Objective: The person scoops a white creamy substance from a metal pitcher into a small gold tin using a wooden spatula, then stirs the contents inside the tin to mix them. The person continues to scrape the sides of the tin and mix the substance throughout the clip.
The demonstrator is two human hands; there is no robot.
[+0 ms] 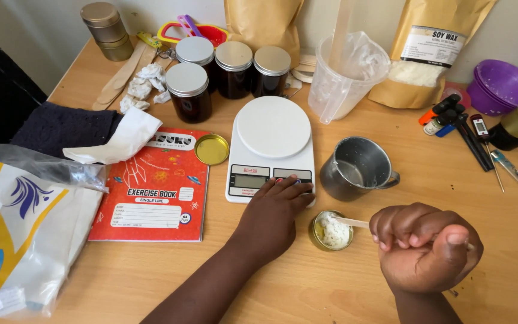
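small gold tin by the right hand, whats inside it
The small gold tin holds white flaky wax, with a pale wooden stick held by the right hand resting in it. The tin's bottom is covered by the wax.

Two bare forearms reach in from the bottom edge. The left hand (pixel 269 217) lies palm down, wrist straight, its fingers (pixel 289 183) stretched forward and held close together, tips pressed flat. The right hand (pixel 427 246) is curled into a loose fist, knuckles up, thumb tucked across the front. A thin stick juts out just left of its closed fingers (pixel 400 227).
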